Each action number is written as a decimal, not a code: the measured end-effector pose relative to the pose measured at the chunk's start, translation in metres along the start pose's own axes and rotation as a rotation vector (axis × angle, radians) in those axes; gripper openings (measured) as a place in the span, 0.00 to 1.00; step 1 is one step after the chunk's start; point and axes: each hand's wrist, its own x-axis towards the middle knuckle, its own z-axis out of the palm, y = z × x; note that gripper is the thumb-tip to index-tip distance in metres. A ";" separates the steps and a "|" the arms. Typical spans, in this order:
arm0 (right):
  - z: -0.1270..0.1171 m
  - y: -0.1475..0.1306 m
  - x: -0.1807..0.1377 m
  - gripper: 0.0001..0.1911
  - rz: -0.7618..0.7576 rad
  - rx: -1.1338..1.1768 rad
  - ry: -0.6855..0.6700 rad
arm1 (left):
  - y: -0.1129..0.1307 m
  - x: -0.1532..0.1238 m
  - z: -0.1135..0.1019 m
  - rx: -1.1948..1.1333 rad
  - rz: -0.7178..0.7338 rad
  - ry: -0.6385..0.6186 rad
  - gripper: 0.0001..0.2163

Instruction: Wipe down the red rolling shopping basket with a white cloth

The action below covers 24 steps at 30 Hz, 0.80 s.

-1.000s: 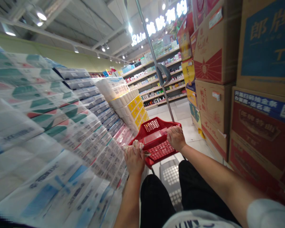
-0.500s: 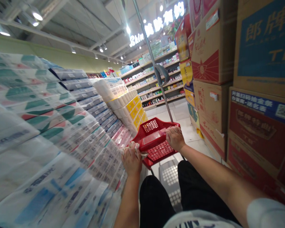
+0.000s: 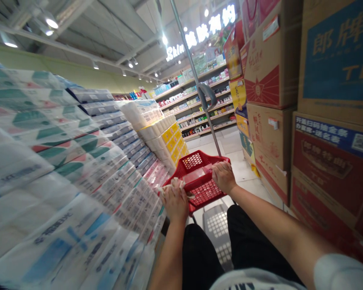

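Work appears to be under way at the red plastic handle with a pale pinkish panel [image 3: 196, 176] of a red plastic shopping cart with hole-patterned walls [image 3: 191, 162], which is just ahead of the person's black-clad legs [image 3: 199, 255]. The left hand [image 3: 176, 203] has its fingers curled over a crumpled off-white cloth [image 3: 181, 184] at the left end of the handle; scraps of the fabric show past the fingers on both sides, and how firmly they press cannot be told. The right hand [image 3: 224, 177] grasps the far right end of the handle, fingers wrapped over it, with no fabric visible there. Since the cloth is at the handle and not laid aside, this step looks unfinished, though how much of the surface has been covered, if any, cannot be judged. The middle panel lies bare between the hands, and the part beneath each palm is hidden. Nearby, white plastic-wrapped paper packs [image 3: 87, 237] rise on the left and brown and red cardboard cartons [image 3: 270, 137] on the right; neither hand reaches toward these stacks.
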 end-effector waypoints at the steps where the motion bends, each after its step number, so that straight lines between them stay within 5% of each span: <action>1: 0.000 0.000 0.000 0.09 -0.002 0.003 0.002 | 0.001 -0.001 0.001 -0.014 0.059 -0.010 0.18; 3: 0.000 0.000 0.000 0.09 -0.011 0.007 -0.001 | 0.001 -0.003 0.002 -0.042 0.108 -0.010 0.19; 8: -0.001 -0.001 0.000 0.09 -0.006 -0.001 0.007 | 0.005 -0.004 0.006 -0.025 -0.049 0.059 0.18; 14: -0.001 0.000 0.000 0.10 -0.020 0.015 0.004 | 0.006 -0.004 0.004 -0.045 0.106 -0.012 0.19; 19: 0.000 -0.001 0.000 0.09 -0.006 0.004 0.012 | 0.008 0.000 0.003 -0.043 -0.005 0.022 0.18; 24: -0.001 0.001 0.000 0.09 -0.016 0.003 0.010 | 0.017 -0.005 0.002 -0.042 0.201 -0.058 0.20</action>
